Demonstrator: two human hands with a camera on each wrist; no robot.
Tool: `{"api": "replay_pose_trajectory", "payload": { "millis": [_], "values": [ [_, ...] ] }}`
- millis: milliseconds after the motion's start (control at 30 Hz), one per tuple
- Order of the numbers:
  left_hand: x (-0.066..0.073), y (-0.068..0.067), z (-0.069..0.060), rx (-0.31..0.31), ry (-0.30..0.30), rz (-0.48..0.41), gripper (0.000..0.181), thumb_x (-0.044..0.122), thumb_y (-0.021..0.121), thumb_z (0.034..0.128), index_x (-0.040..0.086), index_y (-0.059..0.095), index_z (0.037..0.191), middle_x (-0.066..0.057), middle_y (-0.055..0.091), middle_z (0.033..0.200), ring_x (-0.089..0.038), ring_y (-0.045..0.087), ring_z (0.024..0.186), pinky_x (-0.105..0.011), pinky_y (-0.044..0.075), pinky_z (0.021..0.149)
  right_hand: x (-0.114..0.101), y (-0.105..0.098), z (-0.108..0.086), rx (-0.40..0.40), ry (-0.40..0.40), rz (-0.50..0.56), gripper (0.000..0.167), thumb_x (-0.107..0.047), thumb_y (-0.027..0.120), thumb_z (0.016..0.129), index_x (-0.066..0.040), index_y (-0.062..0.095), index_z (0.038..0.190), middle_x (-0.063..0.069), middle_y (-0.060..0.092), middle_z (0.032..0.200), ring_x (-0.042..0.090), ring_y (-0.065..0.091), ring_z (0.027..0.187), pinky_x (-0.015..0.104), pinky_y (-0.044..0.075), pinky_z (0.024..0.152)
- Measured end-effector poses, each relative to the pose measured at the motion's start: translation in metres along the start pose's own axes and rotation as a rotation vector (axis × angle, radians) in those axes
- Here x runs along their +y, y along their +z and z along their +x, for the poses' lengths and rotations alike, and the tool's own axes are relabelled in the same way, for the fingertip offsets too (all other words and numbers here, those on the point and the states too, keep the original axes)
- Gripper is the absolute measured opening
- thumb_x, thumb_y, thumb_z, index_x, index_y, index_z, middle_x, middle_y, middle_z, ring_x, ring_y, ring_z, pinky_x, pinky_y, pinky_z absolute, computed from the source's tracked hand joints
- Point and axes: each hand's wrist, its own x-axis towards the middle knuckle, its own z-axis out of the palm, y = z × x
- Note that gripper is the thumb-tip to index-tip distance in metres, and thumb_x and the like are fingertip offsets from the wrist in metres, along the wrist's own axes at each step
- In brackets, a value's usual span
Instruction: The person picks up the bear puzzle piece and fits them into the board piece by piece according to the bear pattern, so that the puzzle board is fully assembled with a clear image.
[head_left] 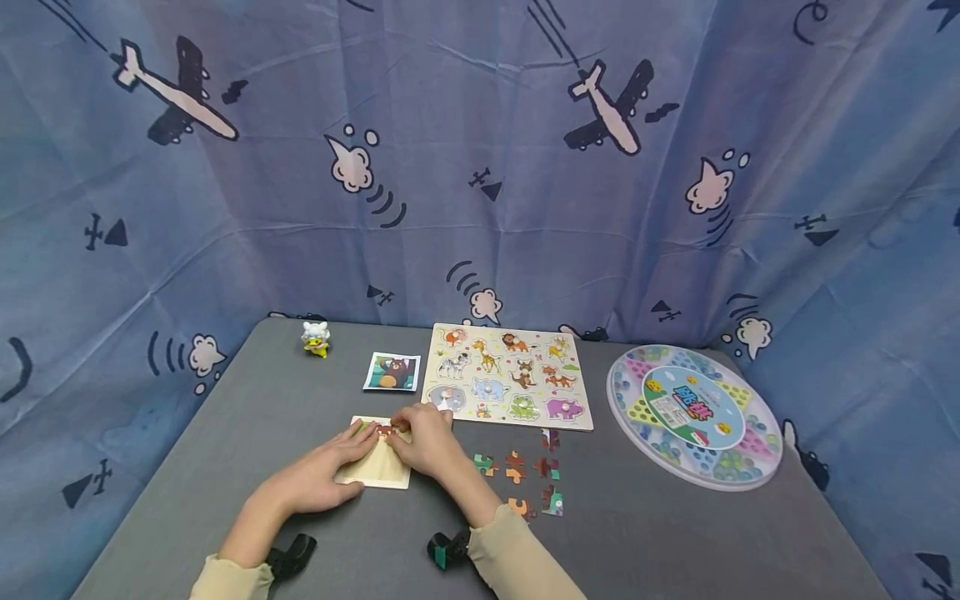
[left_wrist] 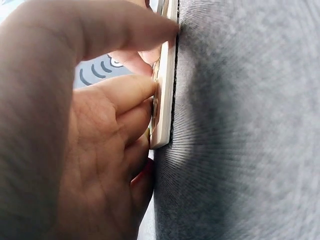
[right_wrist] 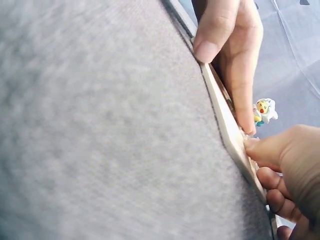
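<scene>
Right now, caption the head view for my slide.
Left hand and right hand work at a wooden puzzle tray, loose jigsaw pieces to its right.

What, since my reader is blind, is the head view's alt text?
A person's left hand and right hand touch a pale rectangular wooden board on a gray table, near loose multicoloured jigsaw pieces and a cream rectangular wooden animal puzzle.

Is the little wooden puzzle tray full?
No, it's not full: bare wood shows across the puzzle tray's near part, and loose puzzle pieces lie to its right.
</scene>
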Motion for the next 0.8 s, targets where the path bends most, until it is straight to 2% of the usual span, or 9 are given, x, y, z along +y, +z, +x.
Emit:
{"api": "replay_pose_trajectory", "payload": {
  "millis": [167, 367, 433, 567, 800],
  "values": [
    [0.0, -0.001, -0.001, 0.01, 0.015, 0.009, 0.08, 0.032, 0.076, 0.0946, 0.002, 0.043, 0.161, -0.017, 0.036, 0.17, -0.049, 0.023, 0.158, -0.07, 0.029, 0.121, 0.001, -0.008, -0.001, -0.011, -0.019, 0.043, 0.019, -0.025, 0.082, 0.094, -0.013, 0.081, 0.109, -0.003, 0.074, 0.095, 0.011, 0.063, 0.091, 0.033, 0.036, 0.081],
    [0.001, -0.004, -0.001, 0.0, 0.01, -0.004, 0.08, 0.036, 0.075, 0.096, 0.003, 0.043, 0.161, -0.018, 0.036, 0.17, -0.049, 0.023, 0.159, -0.071, 0.029, 0.121, 0.009, -0.028, -0.004, 0.0, -0.011, 0.138, 0.022, -0.021, 0.078, 0.097, -0.01, 0.078, 0.117, 0.002, 0.075, 0.104, 0.018, 0.067, 0.094, 0.033, 0.05, 0.083],
    [0.001, -0.004, -0.001, 0.003, 0.005, -0.006, 0.08, 0.037, 0.076, 0.0959, 0.002, 0.044, 0.161, -0.017, 0.036, 0.17, -0.048, 0.023, 0.159, -0.07, 0.029, 0.121, 0.013, -0.038, -0.006, 0.02, -0.016, 0.16, 0.026, -0.02, 0.079, 0.097, -0.007, 0.077, 0.119, 0.005, 0.074, 0.106, 0.021, 0.068, 0.095, 0.034, 0.054, 0.081],
    [0.001, -0.003, -0.002, 0.014, 0.011, 0.0, 0.08, 0.036, 0.076, 0.0953, 0.002, 0.045, 0.16, -0.016, 0.037, 0.169, -0.049, 0.024, 0.158, -0.069, 0.029, 0.122, 0.023, -0.063, -0.013, 0.082, -0.017, 0.201, 0.03, -0.019, 0.08, 0.096, -0.004, 0.076, 0.121, 0.009, 0.073, 0.106, 0.025, 0.068, 0.095, 0.037, 0.056, 0.081],
    [0.002, -0.002, -0.002, 0.022, 0.024, 0.005, 0.079, 0.034, 0.076, 0.0951, 0.0, 0.045, 0.159, -0.018, 0.037, 0.169, -0.05, 0.023, 0.158, -0.069, 0.028, 0.122, 0.051, -0.109, -0.038, 0.202, 0.043, 0.213, 0.032, -0.017, 0.084, 0.092, -0.005, 0.077, 0.12, 0.01, 0.074, 0.106, 0.026, 0.067, 0.095, 0.041, 0.054, 0.08]
  ]
}}
